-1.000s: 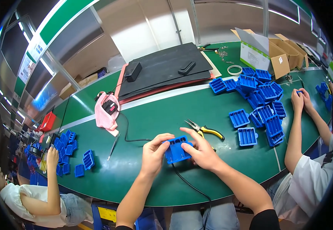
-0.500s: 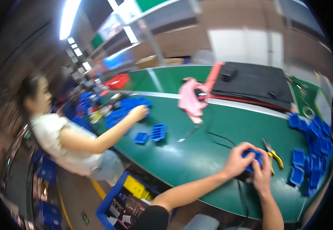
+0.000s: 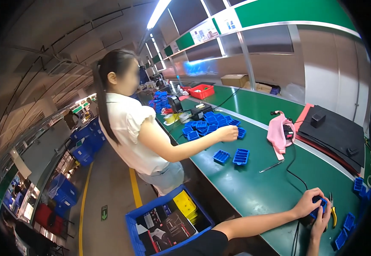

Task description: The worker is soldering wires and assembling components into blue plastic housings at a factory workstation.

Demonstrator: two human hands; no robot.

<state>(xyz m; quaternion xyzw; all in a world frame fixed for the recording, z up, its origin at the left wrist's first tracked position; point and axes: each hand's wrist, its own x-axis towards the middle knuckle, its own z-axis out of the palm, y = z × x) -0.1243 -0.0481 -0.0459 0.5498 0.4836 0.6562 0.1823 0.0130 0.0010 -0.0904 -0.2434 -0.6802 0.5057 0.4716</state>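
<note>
At the right end of the green bench, my left hand (image 3: 307,205) is closed around a small blue plastic piece (image 3: 323,203). From the other side my right hand (image 3: 321,221) grips the same piece, its fingers close to the left ones. Most of the piece is hidden by my fingers. Something dark shows under my hands, with black cables by it. Just right of my right hand lie pliers (image 3: 334,216) with yellow handles. Loose blue plastic pieces (image 3: 342,238) lie beyond the pliers at the bench's right side.
To my left a co-worker (image 3: 130,123) reaches a hand (image 3: 228,133) toward piled blue trays (image 3: 211,124). Two blue trays (image 3: 241,156) stand nearer. A pink cloth pouch (image 3: 278,132), black mat (image 3: 334,135) and red basket (image 3: 201,91) occupy the bench. Below is a blue crate (image 3: 134,232) of boxes.
The view has swung left, so the bench and my hands appear farther right and lower. Both hands still grip the blue piece. The co-worker's arm remains stretched toward the blue trays.
</note>
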